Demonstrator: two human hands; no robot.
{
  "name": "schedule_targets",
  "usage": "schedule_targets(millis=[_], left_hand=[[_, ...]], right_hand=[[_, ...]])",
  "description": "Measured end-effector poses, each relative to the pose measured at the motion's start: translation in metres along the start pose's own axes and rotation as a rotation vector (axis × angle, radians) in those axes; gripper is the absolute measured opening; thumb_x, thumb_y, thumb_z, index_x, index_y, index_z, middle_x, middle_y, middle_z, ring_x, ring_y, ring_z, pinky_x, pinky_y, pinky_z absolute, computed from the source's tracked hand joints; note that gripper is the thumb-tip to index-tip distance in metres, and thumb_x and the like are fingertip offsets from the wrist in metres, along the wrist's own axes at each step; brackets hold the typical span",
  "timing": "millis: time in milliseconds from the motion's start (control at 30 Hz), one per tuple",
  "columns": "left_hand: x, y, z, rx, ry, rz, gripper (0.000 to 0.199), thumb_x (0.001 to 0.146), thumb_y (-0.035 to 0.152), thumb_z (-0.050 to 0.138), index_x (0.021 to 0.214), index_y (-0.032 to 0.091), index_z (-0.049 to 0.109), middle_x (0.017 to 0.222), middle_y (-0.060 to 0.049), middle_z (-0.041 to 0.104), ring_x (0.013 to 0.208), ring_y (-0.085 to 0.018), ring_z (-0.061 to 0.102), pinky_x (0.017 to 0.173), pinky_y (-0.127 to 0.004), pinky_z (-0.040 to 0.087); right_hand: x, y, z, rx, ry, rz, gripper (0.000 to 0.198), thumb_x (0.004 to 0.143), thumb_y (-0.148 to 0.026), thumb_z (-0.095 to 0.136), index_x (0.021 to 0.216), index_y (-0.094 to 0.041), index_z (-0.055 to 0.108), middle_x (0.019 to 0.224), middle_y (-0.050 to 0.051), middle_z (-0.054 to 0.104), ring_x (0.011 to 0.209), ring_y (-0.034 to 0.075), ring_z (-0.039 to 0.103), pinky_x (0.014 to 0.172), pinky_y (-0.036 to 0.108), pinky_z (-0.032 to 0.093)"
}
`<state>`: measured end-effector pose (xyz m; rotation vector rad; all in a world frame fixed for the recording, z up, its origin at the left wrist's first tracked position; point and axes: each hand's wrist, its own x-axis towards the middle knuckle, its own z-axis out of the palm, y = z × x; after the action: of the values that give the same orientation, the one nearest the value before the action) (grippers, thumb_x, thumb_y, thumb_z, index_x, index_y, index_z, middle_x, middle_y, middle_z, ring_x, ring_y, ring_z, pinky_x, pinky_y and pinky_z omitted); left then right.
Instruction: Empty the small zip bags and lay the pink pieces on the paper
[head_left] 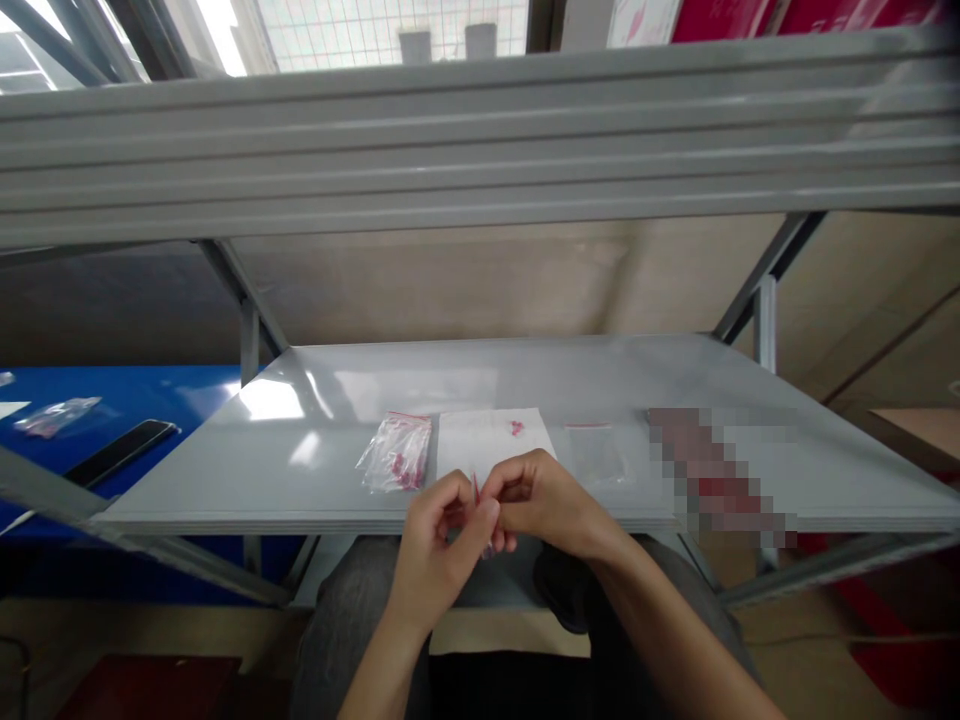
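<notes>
Pinching a small red-edged item point(475, 488), mostly hidden, between closed fingers of left hand point(442, 548) and right hand point(546, 505) — at the near edge of the table point(600, 375), before a white sheet point(476, 437) — with a crinkled bag point(394, 447) to left, flat clear bag point(595, 455) to right.

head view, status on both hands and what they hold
Left hand and right hand together, pinching a small red-edged item. Mostly hidden. White paper just beyond, clear bag with red pieces to its left.
</notes>
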<state>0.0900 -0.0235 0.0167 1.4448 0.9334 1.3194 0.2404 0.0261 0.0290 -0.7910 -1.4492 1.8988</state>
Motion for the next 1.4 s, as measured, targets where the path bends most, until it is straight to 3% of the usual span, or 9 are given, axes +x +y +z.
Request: schedule_targets(millis=[400, 533, 700, 833, 933, 967, 1100, 1233, 1400], left_hand=[[0.0, 0.009, -0.009, 0.18, -0.114, -0.004, 0.024, 0.096, 0.03, 0.049, 0.075, 0.02, 0.055, 0.072, 0.0, 0.057, 0.067, -0.013, 0.057, 0.061, -0.022, 0.048], [-0.003, 0.003, -0.001, 0.423, 0.047, 0.094, 0.023, 0.087, 0.018, 0.051, 0.064, 0.02, 0.049, 0.06, 0.002, 0.054, 0.056, -0.012, 0.054, 0.054, -0.022, 0.043], [-0.005, -0.001, 0.0, 0.758, 0.406, 0.276, 0.023, 0.073, 0.01, 0.053, 0.057, 0.022, 0.042, 0.051, 0.006, 0.042, 0.047, -0.011, 0.044, 0.05, -0.023, 0.035], [-0.005, 0.002, -0.006, 0.688, 0.243, 0.415, 0.015, 0.075, 0.025, 0.067, 0.077, 0.022, 0.052, 0.074, -0.001, 0.059, 0.069, -0.018, 0.059, 0.065, -0.029, 0.047], [-0.003, -0.002, -0.007, 0.672, 0.04, 0.451, 0.078, 0.065, 0.039, 0.081, 0.132, 0.022, 0.044, 0.13, -0.016, 0.056, 0.121, -0.034, 0.053, 0.1, -0.05, 0.045], [-0.002, -0.004, -0.007, 0.691, 0.004, 0.446, 0.085, 0.066, 0.036, 0.081, 0.138, 0.023, 0.038, 0.136, -0.016, 0.053, 0.126, -0.035, 0.051, 0.107, -0.055, 0.039], [0.001, -0.007, -0.005, 0.679, 0.042, 0.436, 0.053, 0.075, 0.023, 0.075, 0.122, 0.027, 0.051, 0.113, -0.006, 0.066, 0.108, -0.026, 0.063, 0.112, -0.054, 0.034], [0.001, -0.004, -0.004, 0.594, 0.036, 0.392, 0.059, 0.066, 0.029, 0.083, 0.117, 0.025, 0.054, 0.111, -0.007, 0.065, 0.105, -0.026, 0.063, 0.095, -0.043, 0.05], [0.001, -0.009, -0.003, 0.422, 0.052, 0.297, 0.046, 0.072, 0.018, 0.077, 0.113, 0.024, 0.058, 0.105, -0.005, 0.064, 0.098, -0.021, 0.062, 0.088, -0.033, 0.05]], right_hand=[[-0.004, -0.003, -0.013, -0.05, -0.074, -0.014, 0.028, 0.072, -0.039, 0.08, 0.073, -0.014, 0.068, 0.065, 0.002, 0.07, 0.059, 0.013, 0.066, 0.056, 0.023, 0.054], [-0.009, -0.006, -0.008, -0.281, -0.021, -0.078, 0.015, 0.08, -0.028, 0.069, 0.074, -0.016, 0.062, 0.061, -0.002, 0.063, 0.053, 0.01, 0.059, 0.05, 0.02, 0.046], [-0.016, -0.013, 0.002, -0.67, 0.304, -0.268, 0.014, 0.07, -0.008, 0.057, 0.06, -0.017, 0.053, 0.052, -0.006, 0.047, 0.05, 0.007, 0.042, 0.047, 0.018, 0.032], [-0.019, -0.016, 0.005, -0.642, 0.307, -0.28, 0.012, 0.063, -0.008, 0.055, 0.058, -0.018, 0.051, 0.052, -0.007, 0.046, 0.05, 0.007, 0.041, 0.048, 0.019, 0.032], [-0.021, -0.016, 0.005, -0.579, 0.206, -0.24, 0.011, 0.063, -0.009, 0.054, 0.06, -0.019, 0.05, 0.054, -0.006, 0.047, 0.051, 0.008, 0.042, 0.048, 0.019, 0.033], [-0.022, -0.016, 0.004, -0.57, 0.188, -0.225, 0.011, 0.063, -0.01, 0.053, 0.059, -0.019, 0.048, 0.054, -0.006, 0.046, 0.05, 0.008, 0.041, 0.047, 0.019, 0.032], [-0.022, -0.016, 0.002, -0.597, 0.228, -0.184, 0.013, 0.062, -0.01, 0.051, 0.057, -0.02, 0.043, 0.051, -0.008, 0.038, 0.048, 0.007, 0.035, 0.044, 0.02, 0.025], [-0.021, -0.015, 0.0, -0.646, 0.267, -0.181, 0.015, 0.062, -0.011, 0.051, 0.055, -0.02, 0.041, 0.051, -0.008, 0.035, 0.05, 0.008, 0.032, 0.045, 0.021, 0.022], [-0.018, -0.015, -0.001, -0.68, 0.334, -0.171, 0.018, 0.066, -0.011, 0.054, 0.055, -0.02, 0.042, 0.05, -0.008, 0.036, 0.049, 0.008, 0.033, 0.045, 0.022, 0.022]])
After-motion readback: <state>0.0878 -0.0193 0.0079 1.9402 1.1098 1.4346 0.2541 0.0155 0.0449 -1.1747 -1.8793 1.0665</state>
